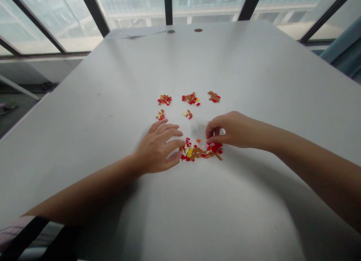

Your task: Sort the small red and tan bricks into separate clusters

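A loose pile of small building bricks (199,152), brown, red, yellow and white, lies on the white table between my hands. My left hand (162,146) rests at the pile's left edge, fingers spread, with the fingertips by the bricks. At the pile's upper right, my right hand (225,129) has its thumb and forefinger brought together just over some red bricks. Whatever may be in that pinch is too small to make out. A lone orange brick (198,140) sits near the top of the pile.
Beyond the hands are smaller brick groups: a mixed heap (164,99), a brown and red heap (191,98), a mostly brown one (214,97), and two little clusters (160,114) nearer me. The white table (239,65) reaches to windows at its far edge.
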Available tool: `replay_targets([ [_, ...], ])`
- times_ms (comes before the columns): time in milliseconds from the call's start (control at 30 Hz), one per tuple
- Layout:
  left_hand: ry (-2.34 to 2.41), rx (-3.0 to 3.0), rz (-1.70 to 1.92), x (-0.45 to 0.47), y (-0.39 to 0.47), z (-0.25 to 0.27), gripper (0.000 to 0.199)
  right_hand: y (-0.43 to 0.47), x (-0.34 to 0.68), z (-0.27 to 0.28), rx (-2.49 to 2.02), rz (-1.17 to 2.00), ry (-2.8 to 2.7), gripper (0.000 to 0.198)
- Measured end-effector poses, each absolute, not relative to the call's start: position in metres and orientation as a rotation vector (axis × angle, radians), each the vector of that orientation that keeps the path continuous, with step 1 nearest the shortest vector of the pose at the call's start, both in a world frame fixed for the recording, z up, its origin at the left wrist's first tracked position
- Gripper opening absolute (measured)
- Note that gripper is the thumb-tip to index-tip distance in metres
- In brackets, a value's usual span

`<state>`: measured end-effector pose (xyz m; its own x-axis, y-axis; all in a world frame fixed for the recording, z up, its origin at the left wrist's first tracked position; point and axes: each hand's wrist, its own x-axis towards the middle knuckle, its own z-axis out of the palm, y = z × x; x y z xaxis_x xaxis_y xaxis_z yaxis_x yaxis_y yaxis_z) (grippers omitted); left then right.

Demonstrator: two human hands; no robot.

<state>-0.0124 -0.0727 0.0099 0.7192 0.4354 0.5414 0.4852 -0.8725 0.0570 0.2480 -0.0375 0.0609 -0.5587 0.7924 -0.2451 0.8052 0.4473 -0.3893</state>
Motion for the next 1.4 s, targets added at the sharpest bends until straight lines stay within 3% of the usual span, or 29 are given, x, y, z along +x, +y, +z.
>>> replay_targets([
  [167, -0.756, -2.834, -0.855, -0.013, -0.074, 0.011, 0.011, -0.032, 0.242, 0.061, 1.695, -0.762, 2.802, 0.007],
  [367, -0.772, -2.832, -0.853, -0.013, -0.079, 0.014, 0.011, -0.013, 0.232, 0.046, 1.929, -0.517, 2.887, 0.005],
  [700, -0.773, -2.857, -0.848, -0.015, -0.067, 0.010, 0.013, 0.014, 0.214, 0.027, 1.908, -0.168, 2.851, 0.023],
  [1400, -0.762, -2.836, -0.856, -0.015, -0.070, 0.011, 0.012, 0.002, 0.219, 0.036, 1.873, -0.426, 2.893, 0.025],
])
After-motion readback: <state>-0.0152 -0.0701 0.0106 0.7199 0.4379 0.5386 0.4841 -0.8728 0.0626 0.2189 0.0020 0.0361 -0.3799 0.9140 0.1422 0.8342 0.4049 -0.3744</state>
